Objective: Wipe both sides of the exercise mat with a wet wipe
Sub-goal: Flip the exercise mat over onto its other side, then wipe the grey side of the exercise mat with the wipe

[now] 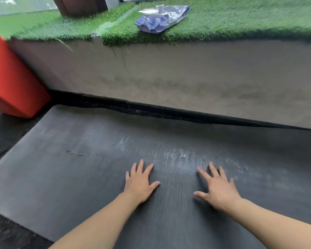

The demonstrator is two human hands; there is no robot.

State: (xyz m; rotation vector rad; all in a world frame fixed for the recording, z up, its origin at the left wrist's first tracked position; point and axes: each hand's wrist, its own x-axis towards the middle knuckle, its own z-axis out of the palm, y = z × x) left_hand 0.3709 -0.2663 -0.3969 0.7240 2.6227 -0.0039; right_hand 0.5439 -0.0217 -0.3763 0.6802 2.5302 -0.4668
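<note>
Both hands, left hand [140, 183] and right hand [218, 187], lie flat with fingers spread wide on the dark exercise mat [79, 177] on the floor. At 12 o'clock, a wet wipe pack [162, 19] rests on the grass-topped ledge [241, 24]; a red box [13, 78] stands at 10 o'clock.

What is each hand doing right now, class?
Left hand: open, fingers spread flat on the mat, holding nothing.
Right hand: open, fingers spread over the mat, holding nothing.

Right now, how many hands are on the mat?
2. The left hand lies flat with fingers spread on the dark mat, near the middle. The right hand lies spread beside it, to its right. Neither holds a wipe.
</note>
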